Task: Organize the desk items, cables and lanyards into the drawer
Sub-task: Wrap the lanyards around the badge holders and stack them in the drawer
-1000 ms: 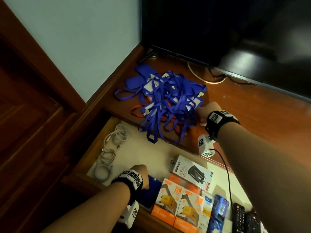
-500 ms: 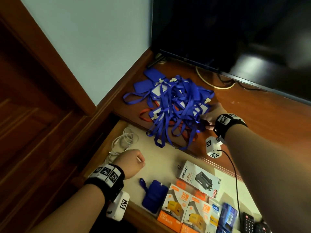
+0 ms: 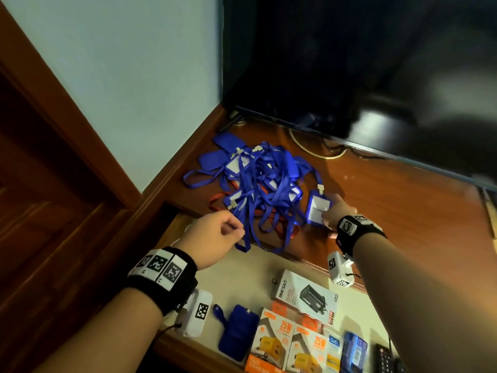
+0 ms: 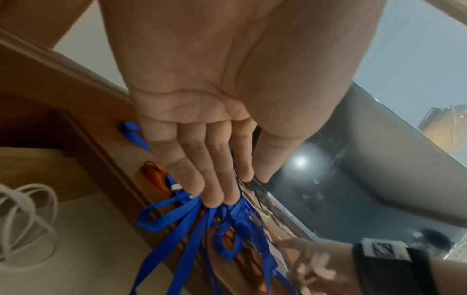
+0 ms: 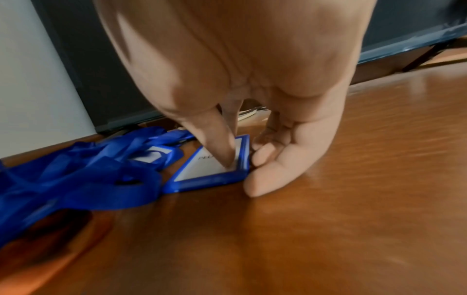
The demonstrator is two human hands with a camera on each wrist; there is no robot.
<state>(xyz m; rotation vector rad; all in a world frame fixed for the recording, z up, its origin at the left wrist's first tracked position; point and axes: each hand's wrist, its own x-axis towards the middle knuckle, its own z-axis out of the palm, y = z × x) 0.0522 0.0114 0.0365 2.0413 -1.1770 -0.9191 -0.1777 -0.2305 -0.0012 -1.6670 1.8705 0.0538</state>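
A tangled pile of blue lanyards (image 3: 261,184) with badge holders lies on the wooden desktop (image 3: 403,224), some straps hanging over the open drawer (image 3: 255,267). An orange lanyard (image 3: 216,198) shows underneath. My left hand (image 3: 236,230) pinches a bunch of blue straps (image 4: 192,223) at the pile's near edge, fingertips (image 4: 215,201) gathered on them. My right hand (image 3: 326,214) holds one blue badge holder (image 3: 317,208) right of the pile. In the right wrist view the thumb (image 5: 222,151) presses on its white card (image 5: 209,169) and the fingers curl at its edge.
The drawer holds a coiled white cable (image 4: 22,225), a blue card holder (image 3: 238,335), a white charger box (image 3: 306,297), orange charger boxes (image 3: 271,345) and a remote (image 3: 384,359). A dark TV (image 3: 349,63) stands at the back, with a wall on the left.
My left hand left the drawer and rose to the pile's near edge, taking hold of blue straps. My right hand drew one badge holder out to the right of the pile.
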